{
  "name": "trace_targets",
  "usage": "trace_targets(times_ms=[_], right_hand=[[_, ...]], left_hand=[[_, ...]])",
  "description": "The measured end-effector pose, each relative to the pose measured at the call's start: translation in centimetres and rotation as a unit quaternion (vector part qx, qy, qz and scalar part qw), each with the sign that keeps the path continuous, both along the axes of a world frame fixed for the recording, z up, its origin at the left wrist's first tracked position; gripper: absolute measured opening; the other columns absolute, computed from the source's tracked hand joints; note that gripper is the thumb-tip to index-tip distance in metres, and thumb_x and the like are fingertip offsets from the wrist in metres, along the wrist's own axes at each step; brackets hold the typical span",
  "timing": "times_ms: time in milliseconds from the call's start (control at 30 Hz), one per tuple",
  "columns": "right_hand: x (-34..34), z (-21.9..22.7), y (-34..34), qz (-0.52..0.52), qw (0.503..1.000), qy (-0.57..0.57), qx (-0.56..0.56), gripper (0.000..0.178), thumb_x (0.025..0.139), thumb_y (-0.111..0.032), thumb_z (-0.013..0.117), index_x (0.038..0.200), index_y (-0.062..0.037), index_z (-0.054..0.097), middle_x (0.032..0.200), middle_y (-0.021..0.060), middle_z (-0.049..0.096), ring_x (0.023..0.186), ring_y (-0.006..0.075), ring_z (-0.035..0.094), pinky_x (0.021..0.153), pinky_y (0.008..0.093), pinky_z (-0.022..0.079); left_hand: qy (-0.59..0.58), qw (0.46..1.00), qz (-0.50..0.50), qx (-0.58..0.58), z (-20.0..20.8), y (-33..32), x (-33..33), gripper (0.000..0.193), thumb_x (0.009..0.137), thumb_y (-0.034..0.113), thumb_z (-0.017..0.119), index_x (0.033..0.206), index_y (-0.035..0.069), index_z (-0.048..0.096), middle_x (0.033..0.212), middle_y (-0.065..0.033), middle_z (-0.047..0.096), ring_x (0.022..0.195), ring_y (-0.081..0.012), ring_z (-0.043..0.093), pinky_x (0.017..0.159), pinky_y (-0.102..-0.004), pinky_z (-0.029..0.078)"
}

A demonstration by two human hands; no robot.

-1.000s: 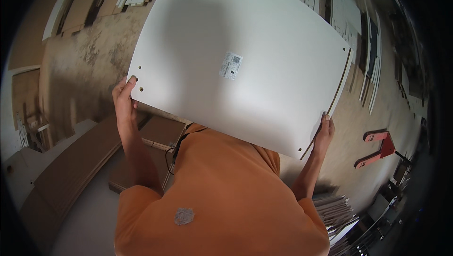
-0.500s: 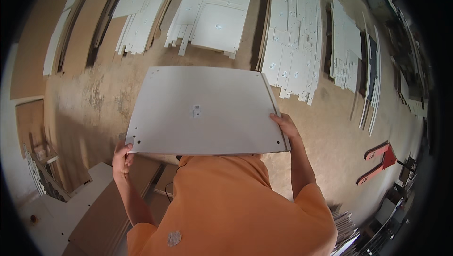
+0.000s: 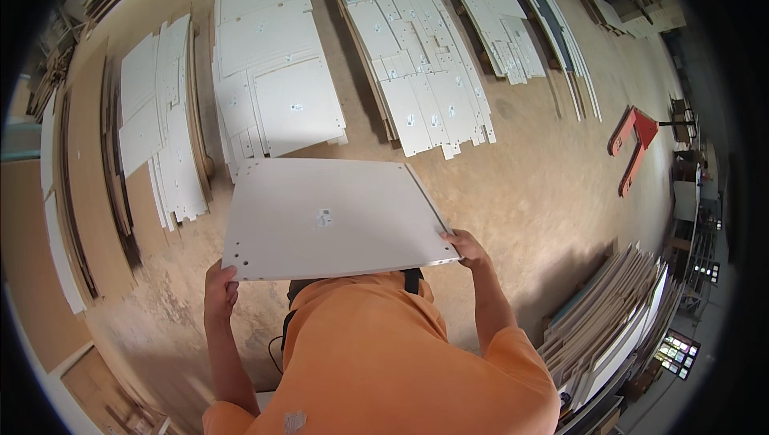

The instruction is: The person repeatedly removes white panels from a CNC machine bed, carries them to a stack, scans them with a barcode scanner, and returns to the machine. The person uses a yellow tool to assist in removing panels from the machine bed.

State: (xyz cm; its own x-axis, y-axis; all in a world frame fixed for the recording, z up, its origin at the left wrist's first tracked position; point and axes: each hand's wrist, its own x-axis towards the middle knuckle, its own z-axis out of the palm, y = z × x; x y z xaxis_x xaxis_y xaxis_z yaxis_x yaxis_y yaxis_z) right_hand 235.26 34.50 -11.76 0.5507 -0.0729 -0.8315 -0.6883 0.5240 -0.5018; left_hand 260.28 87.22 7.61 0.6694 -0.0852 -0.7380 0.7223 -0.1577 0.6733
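Between my two hands I carry a flat white board [image 3: 344,227], roughly level in front of my waist. A small label sticks to its middle, and dark holes show near its corners. My left hand [image 3: 219,291] is closed on the board's near left corner, thumb on top. On the right edge, near the close corner, my right hand [image 3: 466,247] grips it with the thumb over the top face. The fingers under the board are hidden.
Stacks of white panels [image 3: 296,102] lie in rows on the floor ahead, brown boards [image 3: 84,155] at the left. A red pallet jack [image 3: 637,142] stands at the right. Many panels [image 3: 601,331] lean together at lower right. The concrete floor [image 3: 529,163] runs between them.
My view has turned to the right: the panel stacks have shifted left and the leaning panels have come into view. Both hands still hold the white board.
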Motion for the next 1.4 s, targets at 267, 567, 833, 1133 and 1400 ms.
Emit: trace_targets(times_ms=[267, 567, 833, 1133, 1400], right_hand=[[-2.7, -0.9, -3.2, -0.557, 0.823, -0.113, 0.001, 0.048, 0.102, -0.043, 0.055, 0.126, -0.0023, 0.06, 0.122, 0.0119, 0.067, 0.117, 0.0241, 0.062, 0.103, 0.0386, 0.05], [20.5, -0.5, -5.8, -0.523, 0.818, -0.104, 0.218, 0.028, 0.094, -0.012, 0.061, 0.12, -0.0005, 0.059, 0.111, 0.0104, 0.067, 0.107, 0.0258, 0.064, 0.09, 0.0396, 0.054], [20.6, 3.4, -11.7, -0.443, 0.889, -0.046, 0.11, 0.031, 0.083, -0.002, 0.063, 0.113, 0.002, 0.059, 0.101, 0.0108, 0.065, 0.096, 0.0251, 0.065, 0.081, 0.0415, 0.054], [14.3, 3.4, -29.7, -0.396, 0.918, 0.001, 0.028, 0.032, 0.078, -0.001, 0.065, 0.109, 0.0039, 0.062, 0.099, 0.0108, 0.066, 0.098, 0.0249, 0.064, 0.089, 0.0389, 0.053], [10.4, -0.1, -51.3, -0.374, 0.917, -0.005, 0.14, 0.038, 0.087, -0.012, 0.058, 0.122, 0.0024, 0.057, 0.117, 0.0145, 0.063, 0.109, 0.0314, 0.061, 0.097, 0.0449, 0.05]], left_hand=[[-0.047, 0.983, -0.151, -0.095, -0.4, -20.5, 8.8, 0.031, 0.087, 0.017, 0.062, 0.11, -0.003, 0.058, 0.062, 0.0039, 0.047, 0.037, -0.0042, 0.029, 0.035, -0.0243, 0.023], [-0.036, 0.993, -0.109, -0.025, -3.0, -39.4, 8.5, 0.026, 0.087, 0.018, 0.061, 0.104, -0.002, 0.057, 0.066, 0.0008, 0.05, 0.04, -0.0051, 0.03, 0.035, -0.0237, 0.025], [0.255, 0.963, -0.079, 0.038, -11.9, -36.5, 13.2, 0.028, 0.092, 0.036, 0.061, 0.093, 0.009, 0.063, 0.064, 0.0033, 0.052, 0.038, -0.006, 0.027, 0.036, -0.0238, 0.021], [0.233, 0.972, 0.026, -0.034, -24.6, -55.0, 10.9, 0.024, 0.089, 0.033, 0.069, 0.093, 0.01, 0.064, 0.066, 0.0035, 0.059, 0.044, -0.0074, 0.043, 0.042, -0.0213, 0.036], [0.094, 0.985, 0.081, -0.122, -20.3, -76.6, 3.5, 0.02, 0.088, 0.019, 0.07, 0.091, 0.001, 0.062, 0.064, 0.0007, 0.05, 0.039, -0.0077, 0.034, 0.037, -0.0276, 0.023]])
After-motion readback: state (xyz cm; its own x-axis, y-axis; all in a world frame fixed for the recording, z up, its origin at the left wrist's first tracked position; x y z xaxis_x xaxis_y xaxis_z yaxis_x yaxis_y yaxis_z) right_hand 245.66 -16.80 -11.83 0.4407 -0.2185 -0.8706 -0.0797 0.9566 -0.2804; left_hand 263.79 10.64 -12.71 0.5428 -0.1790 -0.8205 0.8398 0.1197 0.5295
